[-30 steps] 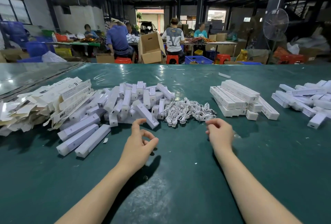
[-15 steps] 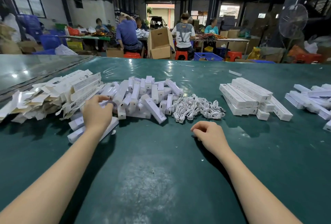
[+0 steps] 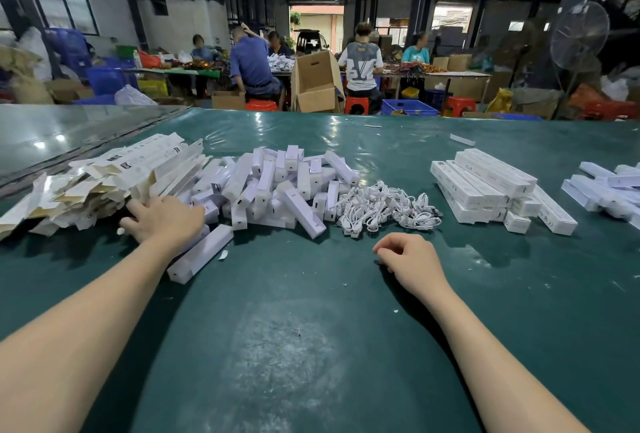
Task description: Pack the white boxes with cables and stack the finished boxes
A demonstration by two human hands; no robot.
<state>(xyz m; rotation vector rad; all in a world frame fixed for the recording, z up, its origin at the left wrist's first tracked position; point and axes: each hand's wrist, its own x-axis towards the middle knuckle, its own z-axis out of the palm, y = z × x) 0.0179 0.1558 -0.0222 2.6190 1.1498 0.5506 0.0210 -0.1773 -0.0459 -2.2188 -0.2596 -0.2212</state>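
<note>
- Left hand (image 3: 162,217), fingers spread, rests on flat cartons (image 3: 114,176): light, thin card, probably easily creased; best pinched along the long edges
- Right hand (image 3: 412,259) loosely curled, empty

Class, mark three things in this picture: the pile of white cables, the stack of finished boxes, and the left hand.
pile of white cables (image 3: 384,208): head view, middle of the heap.
stack of finished boxes (image 3: 491,172): head view, top box's face.
left hand (image 3: 168,219): head view, back of the hand.
</note>
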